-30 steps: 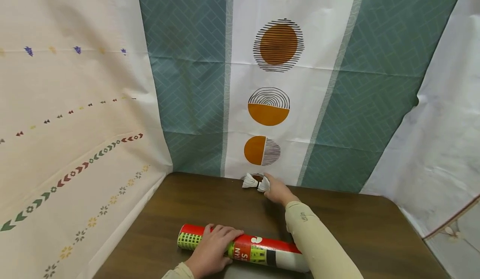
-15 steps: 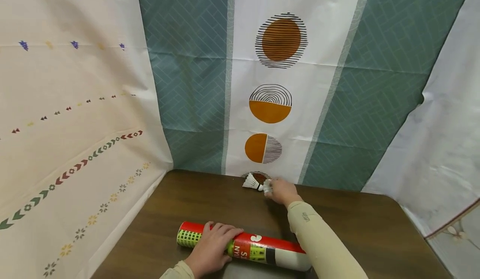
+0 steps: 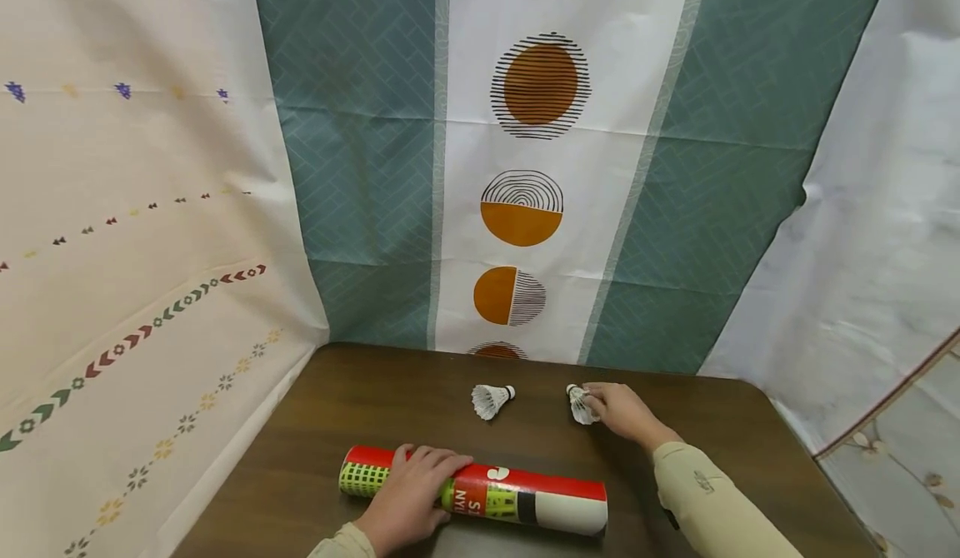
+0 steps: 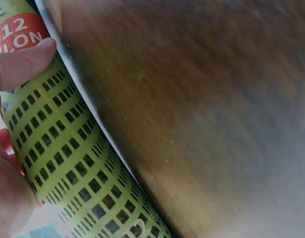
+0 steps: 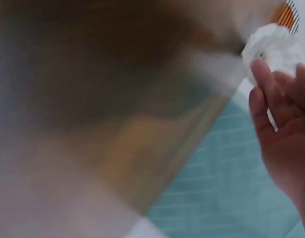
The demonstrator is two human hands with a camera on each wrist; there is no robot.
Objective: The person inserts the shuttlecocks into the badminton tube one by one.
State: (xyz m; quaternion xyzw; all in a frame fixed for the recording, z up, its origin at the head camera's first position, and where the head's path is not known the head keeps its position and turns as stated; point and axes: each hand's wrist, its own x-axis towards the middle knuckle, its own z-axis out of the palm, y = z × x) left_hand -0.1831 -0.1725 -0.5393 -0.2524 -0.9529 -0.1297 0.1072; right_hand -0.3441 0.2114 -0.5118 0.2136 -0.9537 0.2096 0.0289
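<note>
A long shuttlecock tube (image 3: 555, 504), printed red, lime green and white, lies sideways on the brown table. My left hand (image 3: 412, 491) grips it near its left end; the thumb lies across the green grid print in the left wrist view. Farther back, my right hand (image 3: 622, 412) pinches a white shuttlecock (image 3: 580, 406) by its skirt, cork pointing away toward the back. In the right wrist view, the same shuttlecock (image 5: 271, 42) shows beyond the fingertips. Another white shuttlecock (image 3: 489, 401) lies to the left of that hand, its cork pointing right.
A teal and white patterned cloth (image 3: 375, 208) hangs along the table's back edge. More cloth hangs at the left (image 3: 150, 291) and right. The wooden table (image 3: 390, 400) has a rounded back right corner.
My right hand has moved right with one shuttlecock, away from the other. The remaining shuttlecock has shifted slightly nearer and turned. My left hand stays on the tube.
</note>
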